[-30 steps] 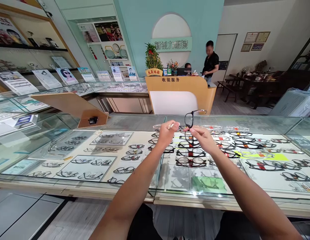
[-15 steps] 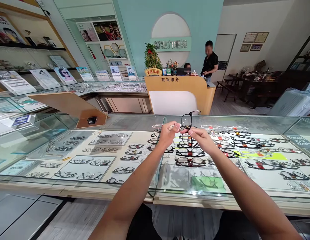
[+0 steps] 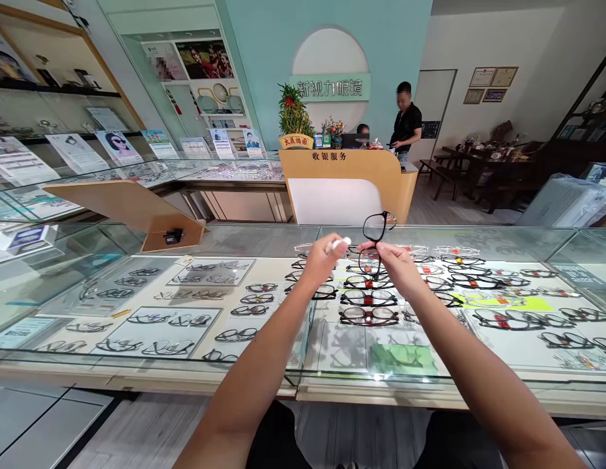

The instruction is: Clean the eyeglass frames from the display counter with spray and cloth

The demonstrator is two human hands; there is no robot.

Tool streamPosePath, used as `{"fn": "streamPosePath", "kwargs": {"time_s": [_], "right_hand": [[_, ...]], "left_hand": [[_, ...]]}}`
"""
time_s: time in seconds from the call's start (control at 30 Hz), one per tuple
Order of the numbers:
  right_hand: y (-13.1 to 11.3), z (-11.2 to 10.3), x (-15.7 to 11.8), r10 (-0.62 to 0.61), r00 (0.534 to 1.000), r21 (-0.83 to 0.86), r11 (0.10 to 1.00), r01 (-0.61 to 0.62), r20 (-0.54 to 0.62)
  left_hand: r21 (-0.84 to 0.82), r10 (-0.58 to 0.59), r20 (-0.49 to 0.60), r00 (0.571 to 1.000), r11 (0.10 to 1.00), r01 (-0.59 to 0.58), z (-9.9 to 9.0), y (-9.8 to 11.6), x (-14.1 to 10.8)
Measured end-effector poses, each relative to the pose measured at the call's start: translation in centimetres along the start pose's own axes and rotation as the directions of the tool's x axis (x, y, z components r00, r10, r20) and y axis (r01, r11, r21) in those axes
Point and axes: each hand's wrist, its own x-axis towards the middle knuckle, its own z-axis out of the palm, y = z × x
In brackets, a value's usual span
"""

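Observation:
Black-framed glasses [image 3: 375, 228] are held upright on end above the glass display case [image 3: 303, 384]. My right hand [image 3: 398, 264] pinches them near the middle, with one lens above the fingers and one below. To the left of them, my left hand [image 3: 325, 257] is closed around a small white object [image 3: 343, 244], too small to name, and is apart from the glasses. Rows of glasses [image 3: 369, 298] lie inside the case beneath both hands.
A wooden stand [image 3: 131, 208] rests on the case at the left. Past the case is a wooden counter [image 3: 342, 166] with a plant [image 3: 293, 114]. A person [image 3: 405, 124] in black stands beside it; another head shows behind the counter.
The glasses have tilted and turned in my right hand, their upper lens shifting right. My left hand has moved slightly away from them, and the white object shows more clearly.

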Motion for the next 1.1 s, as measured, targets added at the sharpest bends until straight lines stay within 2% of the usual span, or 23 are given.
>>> {"fn": "streamPosePath", "kwargs": {"time_s": [0.07,0.2,0.37,0.5,0.73,0.9,1.1], "right_hand": [[0.1,-0.1,0.0,0.008,1.0,0.0,1.0,-0.008,0.003],[0.4,-0.2,0.0,0.001,1.0,0.009,1.0,-0.001,-0.003],[0.5,-0.2,0.0,0.023,1.0,-0.008,1.0,-0.023,0.006],[0.4,-0.1,-0.1,0.01,1.0,-0.008,1.0,-0.01,0.011],[0.6,-0.2,-0.1,0.014,1.0,0.003,1.0,-0.014,0.015],[0.7,-0.4,-0.1,0.009,1.0,0.021,1.0,-0.01,0.023],[0.8,-0.4,0.0,0.014,1.0,0.024,1.0,-0.015,0.025]], "left_hand": [[0.011,-0.034,-0.146,0.989,0.999,0.036,-1.4,-0.8,1.0],[0.085,-0.101,-0.424,0.9,0.985,0.151,-5.4,-3.5,2.9],[0.257,-0.099,-0.594,0.799,0.917,0.304,-9.8,-6.0,3.3],[0.321,-0.164,-0.642,0.749,0.83,0.457,-11.4,-7.1,2.6],[0.344,-0.355,-0.633,0.688,0.668,0.66,-11.9,-9.1,2.2],[0.403,-0.442,-0.59,0.675,0.563,0.721,-11.9,-9.5,2.3],[0.431,-0.473,-0.563,0.677,0.531,0.73,-11.6,-9.8,2.4]]}}
